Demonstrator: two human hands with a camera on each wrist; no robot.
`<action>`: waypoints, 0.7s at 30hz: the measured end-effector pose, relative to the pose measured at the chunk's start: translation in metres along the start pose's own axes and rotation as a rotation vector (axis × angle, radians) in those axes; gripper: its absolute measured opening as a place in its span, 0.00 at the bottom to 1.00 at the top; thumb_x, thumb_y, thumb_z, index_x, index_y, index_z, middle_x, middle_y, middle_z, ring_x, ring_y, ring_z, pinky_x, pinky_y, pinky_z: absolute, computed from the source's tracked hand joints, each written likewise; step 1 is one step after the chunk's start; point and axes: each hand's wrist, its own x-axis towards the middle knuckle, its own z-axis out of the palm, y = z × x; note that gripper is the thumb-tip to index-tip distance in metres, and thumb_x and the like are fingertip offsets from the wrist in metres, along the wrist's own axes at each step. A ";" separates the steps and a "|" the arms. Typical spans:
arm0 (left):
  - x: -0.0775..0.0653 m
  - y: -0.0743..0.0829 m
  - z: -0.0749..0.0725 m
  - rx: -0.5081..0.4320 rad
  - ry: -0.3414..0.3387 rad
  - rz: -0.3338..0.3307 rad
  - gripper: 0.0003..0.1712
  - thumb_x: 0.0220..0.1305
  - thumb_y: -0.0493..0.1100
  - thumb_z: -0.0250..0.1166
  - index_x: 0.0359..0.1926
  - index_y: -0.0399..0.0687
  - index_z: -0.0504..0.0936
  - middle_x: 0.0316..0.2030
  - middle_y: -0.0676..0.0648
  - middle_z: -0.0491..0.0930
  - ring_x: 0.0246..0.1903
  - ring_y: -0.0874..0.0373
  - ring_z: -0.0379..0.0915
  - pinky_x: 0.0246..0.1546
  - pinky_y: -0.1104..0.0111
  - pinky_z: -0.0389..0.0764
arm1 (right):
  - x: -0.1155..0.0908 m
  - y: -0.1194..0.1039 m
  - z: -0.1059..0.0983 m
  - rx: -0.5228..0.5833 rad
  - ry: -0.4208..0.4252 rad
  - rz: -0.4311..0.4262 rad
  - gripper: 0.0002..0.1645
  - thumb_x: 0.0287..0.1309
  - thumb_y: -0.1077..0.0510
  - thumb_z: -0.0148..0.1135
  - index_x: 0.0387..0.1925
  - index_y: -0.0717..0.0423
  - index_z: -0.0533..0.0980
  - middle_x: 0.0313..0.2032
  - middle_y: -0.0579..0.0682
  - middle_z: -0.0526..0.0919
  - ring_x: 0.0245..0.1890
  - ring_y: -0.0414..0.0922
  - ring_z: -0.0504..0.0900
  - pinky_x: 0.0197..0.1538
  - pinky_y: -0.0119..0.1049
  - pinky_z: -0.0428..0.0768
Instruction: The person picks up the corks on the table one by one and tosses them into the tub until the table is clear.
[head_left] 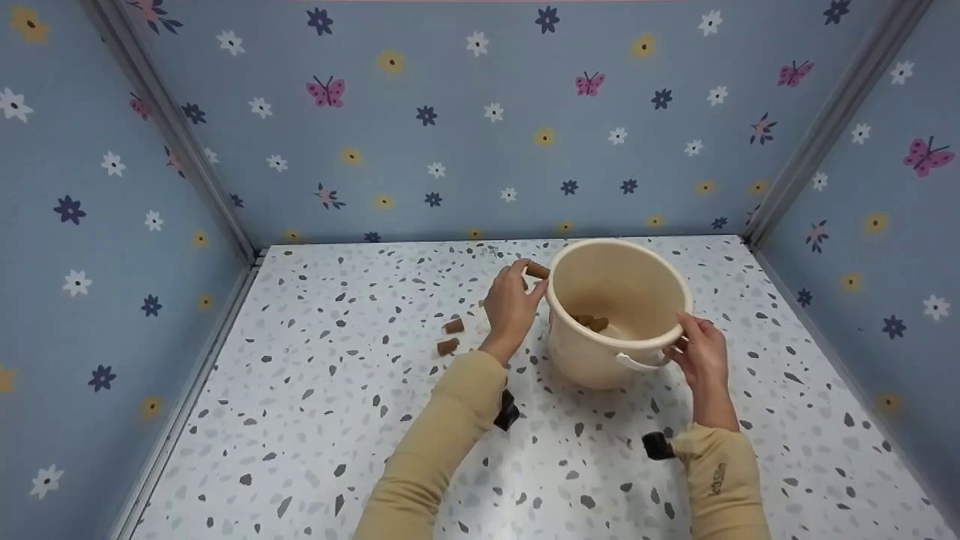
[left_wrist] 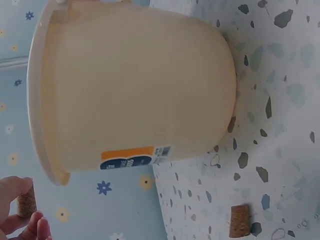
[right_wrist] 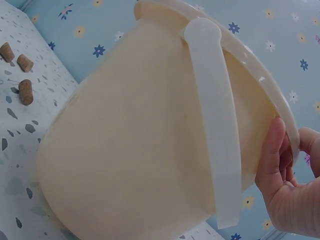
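A cream plastic bucket (head_left: 619, 300) with a white handle (right_wrist: 215, 125) stands on the speckled table, its mouth facing up and toward me. Several brown corks (head_left: 591, 322) lie on its bottom. In my left hand (head_left: 512, 301) a cork (head_left: 538, 270) is pinched between thumb and fingers, just outside the left side of the rim; the left wrist view shows this cork (left_wrist: 26, 202) too. My right hand (head_left: 701, 349) grips the bucket's rim on the right, thumb on one side and fingers on the other.
Left of the bucket, loose corks (head_left: 448, 346) lie on the table (head_left: 337, 420); one is partly hidden behind my left hand in the head view. Blue walls (head_left: 480, 135) with flowers and butterflies enclose the back and sides. A label (left_wrist: 130, 157) is stuck on the bucket's side.
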 end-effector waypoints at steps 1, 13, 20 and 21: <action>-0.001 0.003 0.000 -0.003 -0.008 0.008 0.11 0.54 0.47 0.64 0.40 0.54 0.79 0.27 0.52 0.73 0.25 0.63 0.66 0.21 0.70 0.66 | -0.008 -0.007 0.004 0.014 -0.013 0.006 0.23 0.50 0.46 0.62 0.43 0.55 0.71 0.30 0.50 0.78 0.28 0.43 0.79 0.27 0.37 0.78; -0.013 0.023 0.013 -0.038 -0.084 0.086 0.06 0.54 0.47 0.64 0.35 0.57 0.80 0.27 0.52 0.74 0.23 0.64 0.65 0.22 0.71 0.66 | -0.031 -0.022 0.017 0.026 -0.010 -0.011 0.20 0.50 0.49 0.62 0.40 0.57 0.71 0.28 0.51 0.77 0.27 0.45 0.80 0.25 0.38 0.77; -0.015 0.031 0.017 0.014 -0.078 0.116 0.09 0.51 0.48 0.66 0.35 0.55 0.80 0.29 0.50 0.77 0.26 0.61 0.69 0.26 0.69 0.69 | -0.102 -0.074 0.062 -0.014 0.052 0.042 0.16 0.55 0.52 0.58 0.38 0.57 0.65 0.25 0.48 0.75 0.22 0.39 0.77 0.23 0.31 0.76; -0.016 0.031 0.018 0.027 -0.079 0.120 0.12 0.50 0.49 0.67 0.37 0.54 0.80 0.30 0.50 0.77 0.27 0.60 0.70 0.27 0.69 0.70 | -0.109 -0.078 0.066 -0.019 0.064 0.049 0.15 0.56 0.53 0.57 0.38 0.57 0.65 0.25 0.48 0.75 0.22 0.38 0.77 0.23 0.30 0.75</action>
